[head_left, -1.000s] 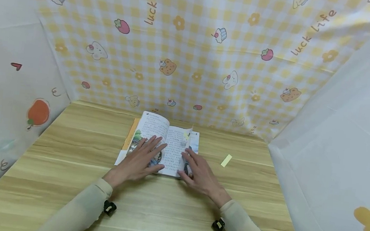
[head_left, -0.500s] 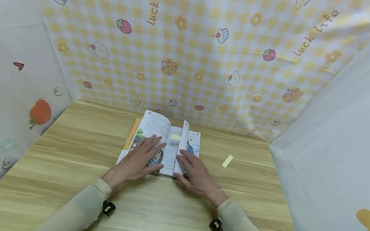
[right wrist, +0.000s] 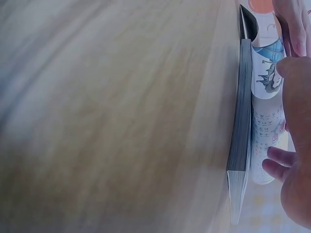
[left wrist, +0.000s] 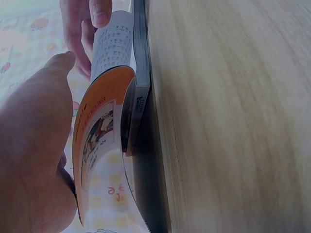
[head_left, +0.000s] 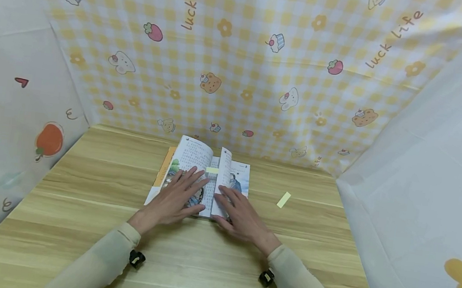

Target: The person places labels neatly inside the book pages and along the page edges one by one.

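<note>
An open book [head_left: 196, 152] lies at the back middle of the table, with printed text and coloured pictures on its pages. My left hand [head_left: 172, 199] rests spread over the left page. On the right side, my right hand [head_left: 242, 215] touches a raised leaf [head_left: 224, 164] with extended fingers, and the leaf bends over toward the left. A pale yellow sticky strip [head_left: 212, 170] shows near the middle of the book, left of that leaf. In the left wrist view an orange cover flap [left wrist: 116, 80] curves up under the left hand. The right wrist view shows the page block [right wrist: 239, 121] side-on.
A second yellow strip [head_left: 284, 200] lies on the wooden table [head_left: 309, 246], to the right of the book. Behind the table hangs a yellow checked cloth [head_left: 247, 70], and white sheets [head_left: 428, 193] close off both sides.
My right hand has moved left, pushing the leaf's edge over toward the spine, and more of the page beneath shows. The yellow strip in the book has shifted left too. My left hand stays put.
</note>
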`<act>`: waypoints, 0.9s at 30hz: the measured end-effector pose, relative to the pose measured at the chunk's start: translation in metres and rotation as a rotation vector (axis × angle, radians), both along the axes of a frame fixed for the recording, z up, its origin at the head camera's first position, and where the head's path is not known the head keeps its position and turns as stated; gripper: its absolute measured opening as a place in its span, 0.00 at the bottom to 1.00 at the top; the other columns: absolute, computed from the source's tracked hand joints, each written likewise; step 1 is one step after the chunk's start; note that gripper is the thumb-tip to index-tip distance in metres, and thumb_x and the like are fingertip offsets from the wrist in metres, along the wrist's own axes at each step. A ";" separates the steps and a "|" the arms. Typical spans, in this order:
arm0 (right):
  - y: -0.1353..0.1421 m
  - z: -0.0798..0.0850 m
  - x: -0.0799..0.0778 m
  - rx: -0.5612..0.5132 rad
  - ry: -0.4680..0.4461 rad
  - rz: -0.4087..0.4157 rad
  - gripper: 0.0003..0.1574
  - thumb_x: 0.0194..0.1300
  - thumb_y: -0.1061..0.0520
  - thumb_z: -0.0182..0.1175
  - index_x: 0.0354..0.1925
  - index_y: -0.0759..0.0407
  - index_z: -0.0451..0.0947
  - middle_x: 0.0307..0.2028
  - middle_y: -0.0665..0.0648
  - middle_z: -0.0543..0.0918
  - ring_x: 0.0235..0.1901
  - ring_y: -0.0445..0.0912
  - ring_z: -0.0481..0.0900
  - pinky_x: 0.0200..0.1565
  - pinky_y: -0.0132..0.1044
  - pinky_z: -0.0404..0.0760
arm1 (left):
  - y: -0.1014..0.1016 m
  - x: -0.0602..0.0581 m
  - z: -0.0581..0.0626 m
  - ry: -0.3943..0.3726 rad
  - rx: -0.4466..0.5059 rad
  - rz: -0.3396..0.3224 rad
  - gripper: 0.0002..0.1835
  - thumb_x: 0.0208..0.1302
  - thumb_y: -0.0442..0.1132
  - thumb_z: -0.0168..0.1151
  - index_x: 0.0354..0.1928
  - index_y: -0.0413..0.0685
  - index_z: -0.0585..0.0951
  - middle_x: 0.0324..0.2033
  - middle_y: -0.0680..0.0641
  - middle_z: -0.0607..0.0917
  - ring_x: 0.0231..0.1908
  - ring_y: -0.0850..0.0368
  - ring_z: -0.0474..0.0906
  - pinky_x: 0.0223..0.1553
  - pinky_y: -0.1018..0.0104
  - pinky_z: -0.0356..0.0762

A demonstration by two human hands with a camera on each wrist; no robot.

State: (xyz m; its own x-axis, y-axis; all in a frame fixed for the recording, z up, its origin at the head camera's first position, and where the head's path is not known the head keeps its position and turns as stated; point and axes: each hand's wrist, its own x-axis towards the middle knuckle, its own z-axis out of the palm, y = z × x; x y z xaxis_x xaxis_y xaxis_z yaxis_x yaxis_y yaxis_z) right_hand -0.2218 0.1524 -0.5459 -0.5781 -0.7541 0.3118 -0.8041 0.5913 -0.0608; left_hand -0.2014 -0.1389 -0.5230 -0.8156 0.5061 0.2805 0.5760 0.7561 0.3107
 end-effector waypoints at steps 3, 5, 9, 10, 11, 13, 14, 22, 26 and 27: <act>-0.002 0.000 0.001 0.018 0.002 -0.002 0.41 0.83 0.37 0.65 0.82 0.54 0.73 0.84 0.62 0.72 0.79 0.59 0.76 0.79 0.58 0.79 | 0.001 0.000 -0.001 0.039 -0.024 -0.006 0.45 0.80 0.61 0.67 0.89 0.51 0.66 0.89 0.40 0.65 0.91 0.35 0.53 0.89 0.28 0.52; -0.002 0.000 0.001 0.033 0.001 0.002 0.41 0.83 0.37 0.64 0.83 0.53 0.72 0.84 0.62 0.71 0.79 0.60 0.76 0.79 0.58 0.79 | 0.001 -0.001 -0.002 0.060 -0.035 -0.010 0.45 0.80 0.61 0.68 0.89 0.51 0.66 0.89 0.40 0.66 0.91 0.35 0.54 0.89 0.29 0.53; -0.004 0.000 0.001 0.056 0.002 0.020 0.41 0.83 0.37 0.64 0.83 0.52 0.71 0.85 0.62 0.70 0.79 0.59 0.76 0.80 0.56 0.77 | 0.001 -0.001 -0.003 0.065 -0.054 -0.006 0.45 0.80 0.62 0.67 0.89 0.52 0.66 0.89 0.42 0.65 0.91 0.37 0.54 0.90 0.31 0.52; -0.004 0.001 0.002 0.057 0.000 0.028 0.41 0.83 0.38 0.64 0.83 0.52 0.71 0.85 0.63 0.70 0.79 0.59 0.76 0.81 0.56 0.77 | 0.001 -0.001 -0.003 0.059 -0.057 -0.004 0.45 0.80 0.62 0.67 0.89 0.53 0.66 0.89 0.42 0.65 0.91 0.38 0.53 0.90 0.31 0.52; -0.005 0.001 0.002 0.058 -0.003 0.036 0.40 0.84 0.39 0.64 0.83 0.52 0.70 0.85 0.62 0.70 0.79 0.59 0.76 0.81 0.56 0.76 | 0.000 -0.001 -0.003 0.056 -0.061 -0.002 0.45 0.80 0.62 0.66 0.89 0.53 0.66 0.89 0.43 0.65 0.92 0.38 0.53 0.90 0.31 0.51; -0.006 0.003 0.003 0.057 -0.016 0.047 0.39 0.84 0.40 0.63 0.83 0.52 0.70 0.86 0.62 0.69 0.80 0.59 0.74 0.82 0.57 0.75 | 0.001 0.000 -0.002 0.046 -0.071 0.002 0.44 0.81 0.63 0.65 0.89 0.53 0.66 0.90 0.43 0.65 0.92 0.39 0.52 0.91 0.32 0.50; -0.007 0.003 0.004 0.058 -0.025 0.051 0.39 0.85 0.40 0.63 0.83 0.51 0.70 0.86 0.62 0.69 0.81 0.59 0.74 0.82 0.57 0.74 | 0.001 0.000 -0.002 0.046 -0.074 0.004 0.44 0.81 0.63 0.65 0.89 0.52 0.66 0.90 0.43 0.65 0.92 0.39 0.52 0.91 0.32 0.50; -0.013 0.002 0.003 0.068 0.030 0.089 0.38 0.84 0.40 0.64 0.82 0.52 0.72 0.84 0.62 0.71 0.80 0.58 0.75 0.80 0.55 0.78 | -0.001 0.001 0.000 0.034 -0.089 0.004 0.44 0.82 0.63 0.65 0.89 0.51 0.66 0.90 0.42 0.64 0.92 0.38 0.51 0.90 0.30 0.49; -0.014 0.002 0.004 0.079 0.039 0.102 0.38 0.85 0.40 0.64 0.83 0.51 0.71 0.84 0.63 0.71 0.81 0.58 0.75 0.79 0.55 0.79 | -0.003 0.002 0.000 0.021 -0.103 0.012 0.44 0.82 0.63 0.64 0.88 0.50 0.67 0.89 0.41 0.64 0.92 0.38 0.51 0.90 0.30 0.49; -0.014 0.002 0.004 0.078 0.033 0.104 0.39 0.85 0.40 0.64 0.83 0.51 0.71 0.84 0.63 0.71 0.81 0.58 0.75 0.79 0.55 0.80 | -0.003 0.002 0.000 0.020 -0.106 0.014 0.43 0.82 0.63 0.64 0.88 0.50 0.68 0.89 0.41 0.65 0.92 0.38 0.52 0.90 0.30 0.50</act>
